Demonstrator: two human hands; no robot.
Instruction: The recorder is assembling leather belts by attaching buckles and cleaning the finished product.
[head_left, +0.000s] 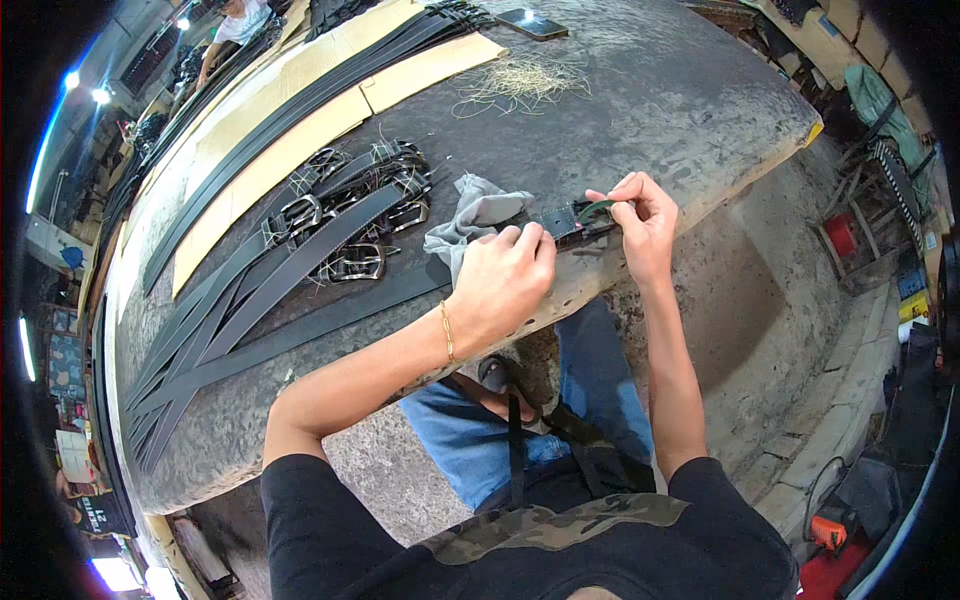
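Observation:
A black belt (340,318) lies along the near edge of the dark table (640,110). My left hand (505,275) is closed over it near its buckle end, fingers curled and pressing down. To the right, my right hand (645,222) pinches a small curved green thing (597,208) just over that end; its exact kind is too small to make out. A crumpled grey cloth (482,208) lies right behind my left hand. Beyond it to the left is a heap of black belts with metal buckles (385,185) and loose thread ends.
A tangle of pale threads (525,85) and a dark phone (533,24) lie on the table's far part. More belt straps (300,130) rest on cardboard (435,72) at far left. A person (240,22) is beyond. A wooden stool (850,225) stands at right.

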